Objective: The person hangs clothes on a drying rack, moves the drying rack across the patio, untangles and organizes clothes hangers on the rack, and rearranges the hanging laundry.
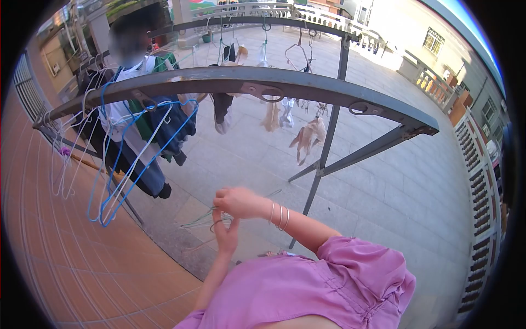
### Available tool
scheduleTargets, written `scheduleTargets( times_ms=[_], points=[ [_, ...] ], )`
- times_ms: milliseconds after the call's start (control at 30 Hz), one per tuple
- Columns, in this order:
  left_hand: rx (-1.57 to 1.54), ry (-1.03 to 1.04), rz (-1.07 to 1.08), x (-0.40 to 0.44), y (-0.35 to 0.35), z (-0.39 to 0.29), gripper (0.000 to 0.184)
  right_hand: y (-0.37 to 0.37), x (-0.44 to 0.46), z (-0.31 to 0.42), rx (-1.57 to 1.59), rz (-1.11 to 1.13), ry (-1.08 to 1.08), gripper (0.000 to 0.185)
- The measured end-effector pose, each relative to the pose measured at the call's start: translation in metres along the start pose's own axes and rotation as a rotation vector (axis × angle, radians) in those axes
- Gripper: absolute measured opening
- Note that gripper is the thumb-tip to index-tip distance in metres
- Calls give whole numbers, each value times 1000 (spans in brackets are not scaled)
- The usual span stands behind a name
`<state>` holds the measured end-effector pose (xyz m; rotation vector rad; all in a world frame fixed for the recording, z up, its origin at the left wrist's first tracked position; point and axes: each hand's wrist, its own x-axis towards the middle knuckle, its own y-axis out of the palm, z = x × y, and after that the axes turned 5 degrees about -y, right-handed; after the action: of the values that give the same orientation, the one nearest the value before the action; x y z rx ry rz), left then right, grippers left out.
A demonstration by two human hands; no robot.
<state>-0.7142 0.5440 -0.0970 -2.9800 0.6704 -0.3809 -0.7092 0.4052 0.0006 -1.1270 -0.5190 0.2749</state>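
Note:
In front of my purple top, my two hands meet at thin wire clothes hangers, greenish and pale, whose slim bars stick out to the left. My right hand, with bracelets on its wrist, is closed over them from above. Just below, my left hand pinches the wire near a dark hook loop. How many hangers are held cannot be made out, since the fingers cover part of them. To the upper left, blue and white hangers hang from the near rack bar.
Dark and white clothes hang at the left of the metal rack. Socks and a pale garment hang further right. A rack leg stands beyond my right arm. A person is behind the rack. A balustrade runs along the right.

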Motion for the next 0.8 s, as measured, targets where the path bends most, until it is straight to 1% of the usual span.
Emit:
scheduleTargets(
  times_ms=[100, 200, 300, 400, 500, 600, 633, 700, 800],
  points=[
    [-68, -1, -23, 1, 3, 5, 70, 11, 1, 2, 24, -120, -63, 10],
    [-212, 36, -48, 1, 5, 0, 79, 11, 0, 7, -15, -110, -70, 19],
    [-257, 28, -52, 2, 5, -17, 83, 11, -7, 11, 56, -258, -16, 35],
    [-437, -38, -42, 9, -2, -29, 85, 20, -28, 12, 98, -376, 74, 52],
    [-435, -108, -66, 12, -12, -49, 88, 39, -51, 6, 107, -288, 237, 55],
    [-334, -14, 1, 15, -13, -49, 88, 56, -62, 2, -68, -153, 200, 52],
    [-347, -27, 30, 14, -11, -52, 88, 62, -63, 0, -79, -138, 188, 52],
    [-368, -48, 81, 13, -3, -70, 88, 70, -60, -4, -101, -108, 153, 53],
    [-367, -31, 65, 12, 1, -84, 86, 79, -56, 2, 10, -190, 331, 51]
  ],
)
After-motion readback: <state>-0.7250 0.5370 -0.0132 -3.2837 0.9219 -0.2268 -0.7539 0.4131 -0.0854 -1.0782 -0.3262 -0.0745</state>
